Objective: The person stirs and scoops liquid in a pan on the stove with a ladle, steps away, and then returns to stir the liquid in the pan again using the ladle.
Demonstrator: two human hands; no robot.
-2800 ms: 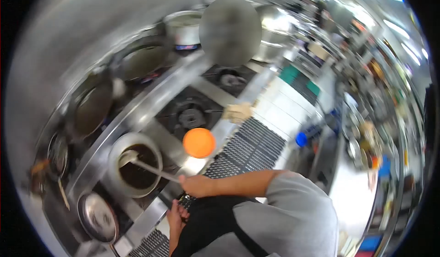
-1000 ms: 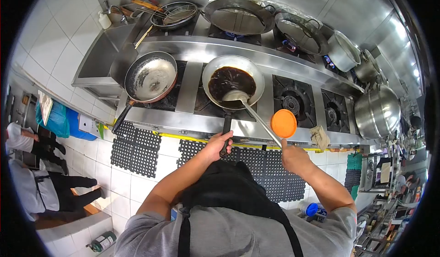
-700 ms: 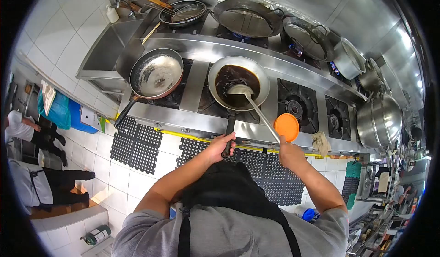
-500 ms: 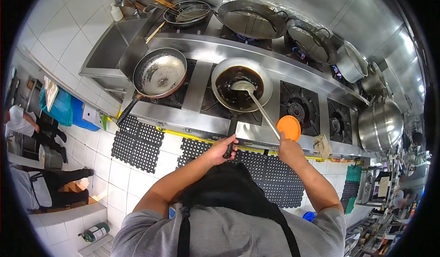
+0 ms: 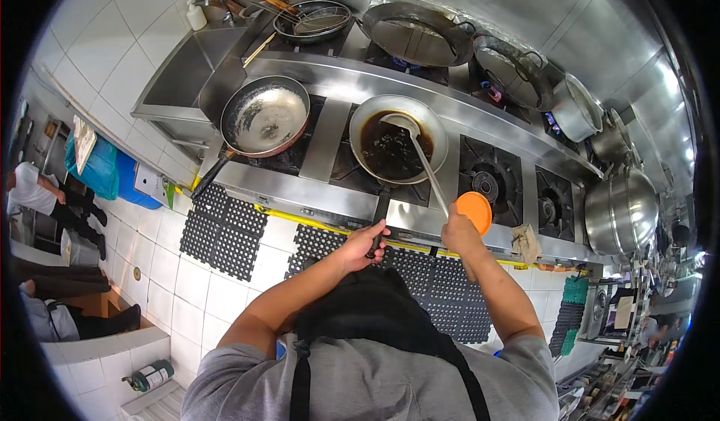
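Note:
My left hand (image 5: 365, 246) is wrapped round the black handle of a light metal pan (image 5: 437, 133) on the front burner. Dark brown liquid (image 5: 390, 153) covers the pan's bottom. My right hand (image 5: 460, 233) grips the long handle of a metal ladle (image 5: 424, 160), whose bowl lies in the liquid near the pan's far edge. Beside that hand, an orange round lid or bowl (image 5: 475, 212) sits at the front of the stove. To the left is a second frying pan (image 5: 265, 117) with a whitish coating inside.
Two large dark pans (image 5: 413, 34) and a metal pot (image 5: 576, 109) stand on the rear burners. A cloth (image 5: 526, 244) hangs at the stove's front edge, with a big steel vessel (image 5: 622, 211) to its right. Two people (image 5: 56, 196) are at the far left.
The view has swung round to face the stove. Lately my right hand has shifted left and the ladle's bowl has moved across the liquid to the pan's far side. My left hand keeps its grip.

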